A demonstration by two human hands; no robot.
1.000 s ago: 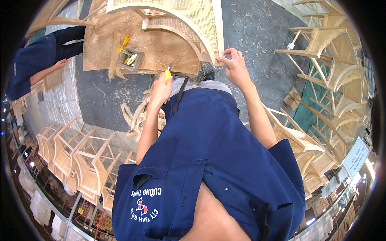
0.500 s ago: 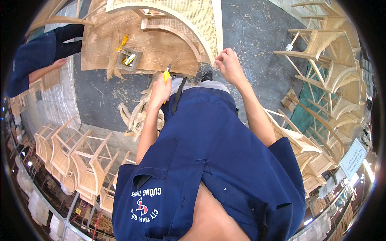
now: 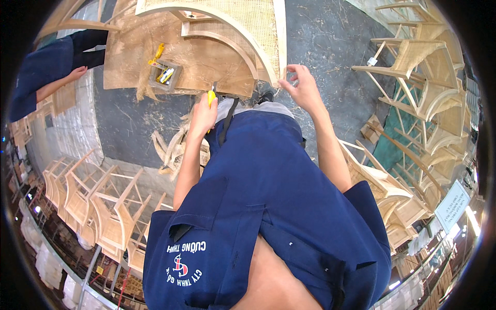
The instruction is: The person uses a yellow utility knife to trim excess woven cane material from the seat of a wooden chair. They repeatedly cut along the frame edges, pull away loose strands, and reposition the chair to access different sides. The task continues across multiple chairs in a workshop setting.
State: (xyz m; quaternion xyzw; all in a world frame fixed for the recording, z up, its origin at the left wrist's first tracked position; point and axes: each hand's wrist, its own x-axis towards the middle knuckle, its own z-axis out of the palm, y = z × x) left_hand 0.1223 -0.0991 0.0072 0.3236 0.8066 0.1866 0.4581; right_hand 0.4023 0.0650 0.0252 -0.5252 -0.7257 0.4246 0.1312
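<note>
Left hand (image 3: 202, 114) grips a yellow knife (image 3: 211, 97), fingers wrapped around its handle, at the counter (image 3: 129, 67) edge. Right hand (image 3: 302, 88) pinches the cane panel (image 3: 258, 20) at its wooden frame (image 3: 280, 39). The weave looks light, springy, tearable; hold the frame.

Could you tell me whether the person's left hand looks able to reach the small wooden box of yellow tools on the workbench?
Probably yes: the left hand, holding a yellow-handled knife, is near the box, with only open board between.
</note>
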